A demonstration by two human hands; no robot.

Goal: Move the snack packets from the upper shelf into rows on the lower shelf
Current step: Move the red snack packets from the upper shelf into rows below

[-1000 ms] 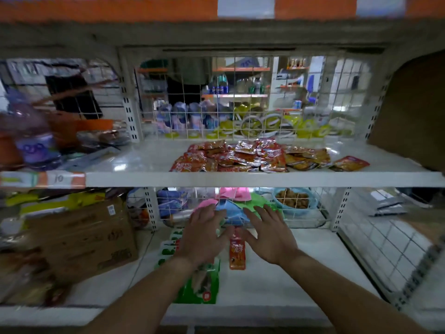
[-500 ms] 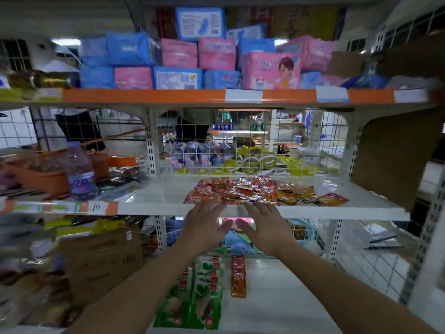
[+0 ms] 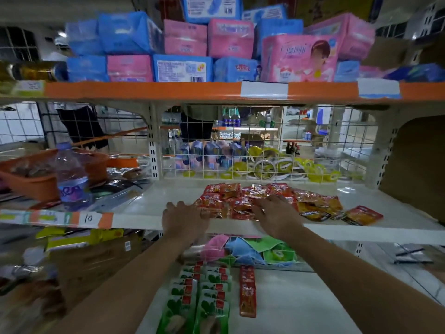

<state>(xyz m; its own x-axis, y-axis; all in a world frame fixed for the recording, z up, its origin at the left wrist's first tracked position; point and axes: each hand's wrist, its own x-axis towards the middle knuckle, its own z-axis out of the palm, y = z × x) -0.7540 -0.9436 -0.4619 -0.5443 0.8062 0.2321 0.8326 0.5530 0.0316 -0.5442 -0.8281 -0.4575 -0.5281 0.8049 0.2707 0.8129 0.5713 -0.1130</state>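
White wire-mesh back panel [image 3: 265, 150] — shop aisles dim beyond

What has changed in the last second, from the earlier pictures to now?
Both hands rose from the lower shelf to the upper shelf. The left hand and right hand now rest on the red snack packets, not clearly gripping any. The rows of green packets and red packets below are unchanged.
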